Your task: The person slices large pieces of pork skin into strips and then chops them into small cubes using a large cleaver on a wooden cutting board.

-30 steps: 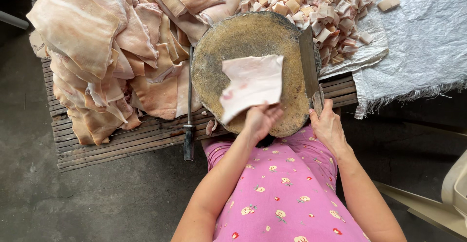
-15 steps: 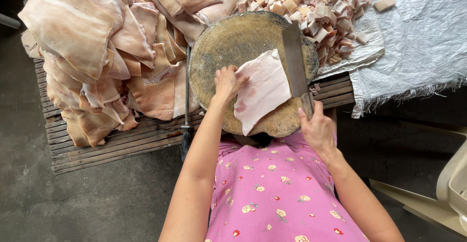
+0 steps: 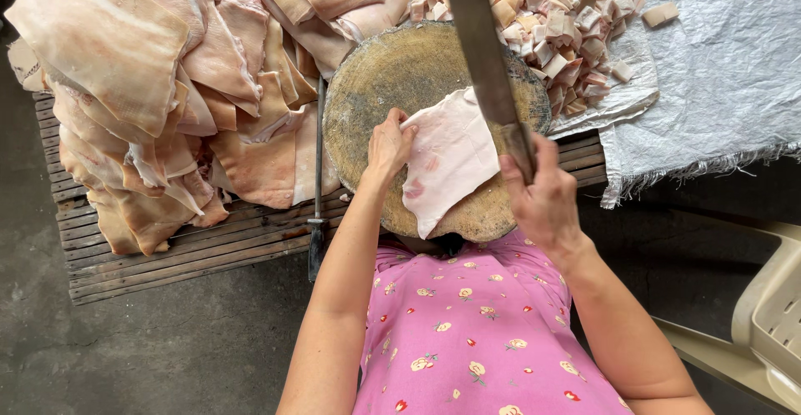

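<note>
The right hand (image 3: 544,200) is wrapped tight round the handle of a cleaver (image 3: 481,48), whose long blade is raised over the round wooden chopping block (image 3: 375,81) and points toward the far edge of the slatted wooden worktop (image 3: 167,256). The left hand (image 3: 389,144) lies flat with fingers together, pressing the left edge of a pale slab of pork skin (image 3: 446,160); the slab sits on the near half of the block and its lower tip overhangs the near rim. The block's far half is bare wood. Just left of the block a sharpening steel (image 3: 318,173) lies along the slats, its handle past the worktop's near edge. Beyond it a heap of large pork skin sheets (image 3: 150,81) fills the left side. At the far right, cut pork cubes (image 3: 567,23) crowd the block's rim on white woven sacking (image 3: 717,73). A plastic chair (image 3: 772,315) stands at the lower right.
</note>
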